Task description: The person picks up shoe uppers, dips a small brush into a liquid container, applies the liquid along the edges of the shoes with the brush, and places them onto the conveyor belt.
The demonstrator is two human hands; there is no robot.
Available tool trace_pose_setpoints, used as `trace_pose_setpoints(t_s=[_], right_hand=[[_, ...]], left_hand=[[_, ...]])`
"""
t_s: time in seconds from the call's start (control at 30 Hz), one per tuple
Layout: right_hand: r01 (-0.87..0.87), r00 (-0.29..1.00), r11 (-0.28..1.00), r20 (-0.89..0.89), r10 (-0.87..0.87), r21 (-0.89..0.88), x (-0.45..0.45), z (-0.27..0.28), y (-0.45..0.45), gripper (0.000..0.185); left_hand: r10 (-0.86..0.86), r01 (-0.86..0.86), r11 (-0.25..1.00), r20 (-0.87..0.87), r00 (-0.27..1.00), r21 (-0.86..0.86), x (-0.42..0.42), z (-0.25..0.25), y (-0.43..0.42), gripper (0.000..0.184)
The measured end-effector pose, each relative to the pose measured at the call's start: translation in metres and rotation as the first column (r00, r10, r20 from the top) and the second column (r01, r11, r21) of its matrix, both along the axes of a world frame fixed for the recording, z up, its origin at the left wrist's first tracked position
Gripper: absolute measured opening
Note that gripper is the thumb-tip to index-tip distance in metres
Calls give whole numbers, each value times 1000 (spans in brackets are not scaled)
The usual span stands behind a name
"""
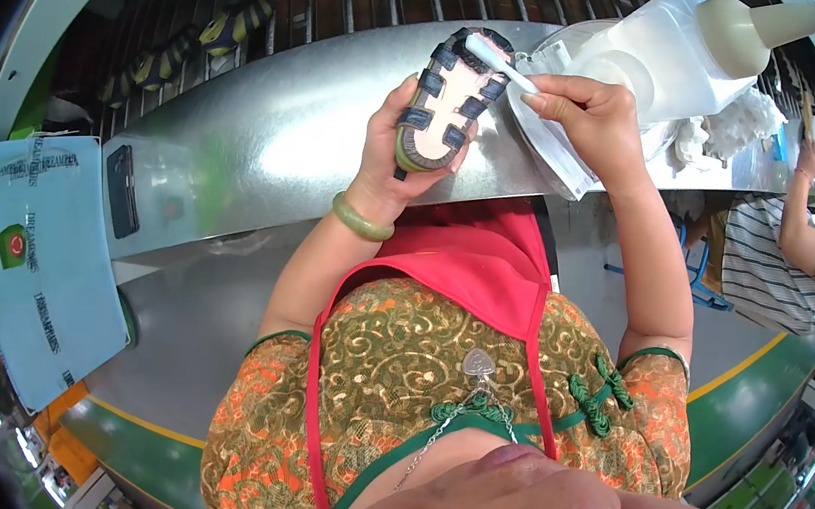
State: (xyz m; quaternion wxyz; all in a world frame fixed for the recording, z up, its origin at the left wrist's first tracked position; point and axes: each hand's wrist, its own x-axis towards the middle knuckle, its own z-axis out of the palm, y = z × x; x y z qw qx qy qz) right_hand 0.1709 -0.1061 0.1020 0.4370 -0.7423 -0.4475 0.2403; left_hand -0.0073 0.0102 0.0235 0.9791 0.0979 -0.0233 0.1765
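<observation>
My left hand (390,142) is wrapped around a child-size sandal upper (444,108), its pale underside turned up. Navy straps fold over that pale surface from both sides, and a grey-green rim rounds the near end. My right hand (584,114) pinches the handle of a white toothbrush-like brush (495,61). The brush head lies at the far, dark end of the sandal upper and seems to touch it; its bristles are hidden. Both hands are above the metal bench.
The metal bench (271,128) carries a phone (122,190), a translucent jug (641,55) with a beige nozzle, and white crumpled material (739,126). Beyond it, shoe pieces (238,24) lie on a barred rack. A blue box (50,264) stands left. A co-worker in stripes (779,257) is at right.
</observation>
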Motion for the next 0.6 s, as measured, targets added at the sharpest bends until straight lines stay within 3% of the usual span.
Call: trace_pose_setpoints(t_s=[0.17, 0.23, 0.33, 0.4, 0.47, 0.6], right_hand=[[46, 967, 999, 249, -43, -7, 21, -5, 2, 19], [-64, 917, 995, 399, 28, 78, 28, -9, 1, 19], [-103, 882, 985, 470, 27, 136, 31, -6, 1, 19], [-113, 883, 983, 468, 33, 143, 37, -10, 2, 18], [-123, 884, 981, 467, 38, 152, 42, -10, 2, 18], [-47, 900, 994, 436, -1, 98, 50, -7, -5, 18]], left_hand=[[-42, 42, 999, 32, 999, -20, -1, -1, -4, 54], [-54, 55, 998, 52, 997, -21, -2, -3, -6, 55], [-92, 91, 996, 97, 991, 22, -4, -4, -7, 55], [-85, 86, 994, 14, 996, -70, -5, 2, -11, 56], [-104, 104, 994, 12, 995, -44, -5, -9, -10, 57], [-111, 110, 993, -8, 994, -38, -9, -8, -11, 59]])
